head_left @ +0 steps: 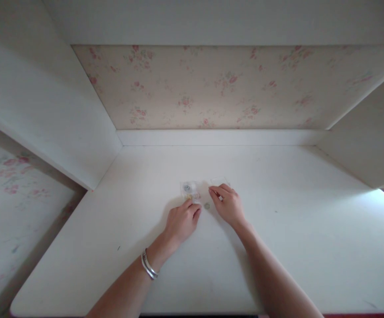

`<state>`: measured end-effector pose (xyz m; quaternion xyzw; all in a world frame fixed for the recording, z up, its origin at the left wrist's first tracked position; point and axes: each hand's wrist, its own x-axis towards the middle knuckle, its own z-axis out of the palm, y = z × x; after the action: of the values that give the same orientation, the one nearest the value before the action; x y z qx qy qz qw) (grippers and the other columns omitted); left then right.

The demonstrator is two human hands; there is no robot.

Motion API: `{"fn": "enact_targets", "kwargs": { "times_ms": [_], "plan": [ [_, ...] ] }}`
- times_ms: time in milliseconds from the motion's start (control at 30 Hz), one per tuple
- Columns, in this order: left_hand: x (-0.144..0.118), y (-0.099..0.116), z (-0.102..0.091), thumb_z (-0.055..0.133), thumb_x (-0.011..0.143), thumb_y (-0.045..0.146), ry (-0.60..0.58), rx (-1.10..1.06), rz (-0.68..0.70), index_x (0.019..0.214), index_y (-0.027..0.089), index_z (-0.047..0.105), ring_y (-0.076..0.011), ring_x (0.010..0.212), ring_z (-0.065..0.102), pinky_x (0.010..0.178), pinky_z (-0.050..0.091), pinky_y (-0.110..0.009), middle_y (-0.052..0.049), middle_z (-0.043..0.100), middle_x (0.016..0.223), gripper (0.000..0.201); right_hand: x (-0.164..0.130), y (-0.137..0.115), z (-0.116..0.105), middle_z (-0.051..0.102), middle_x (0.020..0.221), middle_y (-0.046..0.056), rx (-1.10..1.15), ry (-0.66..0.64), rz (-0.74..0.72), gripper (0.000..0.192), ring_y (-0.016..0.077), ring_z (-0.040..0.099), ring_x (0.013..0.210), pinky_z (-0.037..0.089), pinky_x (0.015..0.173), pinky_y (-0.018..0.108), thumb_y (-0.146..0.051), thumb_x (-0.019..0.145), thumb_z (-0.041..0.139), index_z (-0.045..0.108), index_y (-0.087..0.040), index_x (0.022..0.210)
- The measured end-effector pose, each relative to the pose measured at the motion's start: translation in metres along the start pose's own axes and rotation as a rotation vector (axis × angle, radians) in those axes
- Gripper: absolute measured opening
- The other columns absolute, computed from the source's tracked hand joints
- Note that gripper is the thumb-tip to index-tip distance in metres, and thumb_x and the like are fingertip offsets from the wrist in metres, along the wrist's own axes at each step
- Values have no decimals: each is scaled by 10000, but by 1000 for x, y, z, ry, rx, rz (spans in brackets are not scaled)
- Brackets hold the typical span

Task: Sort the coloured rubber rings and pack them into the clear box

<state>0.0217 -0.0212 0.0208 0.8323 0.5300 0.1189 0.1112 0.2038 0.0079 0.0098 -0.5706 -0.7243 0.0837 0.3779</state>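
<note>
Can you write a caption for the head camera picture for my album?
Two hands touch small clear packets beside a coin on a white desk.

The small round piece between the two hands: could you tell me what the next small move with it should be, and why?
Probably the right hand should slide over and pick up the small round piece. It lies loose on the white desk between both hands, while the left hand already rests its fingertips on the clear packet.

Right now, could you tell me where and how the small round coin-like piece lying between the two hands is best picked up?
The small round piece lies flat on the white desk, so there is no side to clamp. Probably best to pinch its rim from straight above with thumb and forefinger, or slide it first. The right hand is nearest, coming from the right; the left hand rests on the clear packet.
</note>
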Motion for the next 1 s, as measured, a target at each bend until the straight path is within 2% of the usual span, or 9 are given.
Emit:
{"fn": "enact_targets", "kwargs": {
  "times_ms": [100,267,367,467,600,667,800,1000],
  "plan": [
    [0,1,-1,369,958,317,-23,-1,1,983,273,633,-160,842,642,678,475,-255,1,639,993,269,2,4,-7,625,753,8,18,-64,12,184,120,565,669,403,651,235,-223,863,518,702,-218,862],
    [-1,3,0,375,957,271,-57,9,-7,967,238,618,-162,808,644,669,468,-254,-29,632,1004,245,2,7,-18,641,758,3,34,-264,-78,182,115,569,665,419,671,228,-160,801,529,700,-220,815],
    [-2,2,1,388,954,257,-25,4,3,971,227,608,-159,792,641,657,465,-253,-38,623,1014,223,1,6,-24,649,773,-5,36,-397,-111,190,117,583,679,421,660,225,-171,790,541,709,-246,836],
    [0,-1,0,413,949,254,50,-42,0,971,224,600,-146,810,633,663,460,-232,-29,622,980,191,0,5,-27,655,799,-12,15,-462,-107,179,113,584,656,414,628,224,-220,789,578,720,-281,878],
    [9,0,0,398,957,259,204,-81,-70,954,227,596,-136,810,622,655,448,-216,-18,622,944,200,-1,4,-23,646,766,-23,-10,-482,-124,174,101,578,638,386,603,215,-241,822,572,731,-308,852],
    [15,2,0,394,959,270,240,-74,-94,953,233,599,-136,779,620,634,440,-219,-16,622,929,209,0,5,-22,638,753,-20,-18,-484,-147,195,104,582,661,377,610,214,-230,842,552,733,-301,818],
    [21,4,2,409,954,276,231,-46,-102,954,242,618,-138,756,625,607,433,-221,-10,630,923,212,0,5,-22,638,777,-13,-28,-481,-161,219,109,588,696,369,616,214,-193,852,532,728,-282,810],
    [9,0,-2,394,961,298,246,-78,-78,1038,242,621,-138,805,628,671,456,-220,-24,645,940,247,2,10,-24,642,837,2,62,-437,-131,210,107,583,712,397,636,209,-191,875,507,704,-248,832]
  ]
}}
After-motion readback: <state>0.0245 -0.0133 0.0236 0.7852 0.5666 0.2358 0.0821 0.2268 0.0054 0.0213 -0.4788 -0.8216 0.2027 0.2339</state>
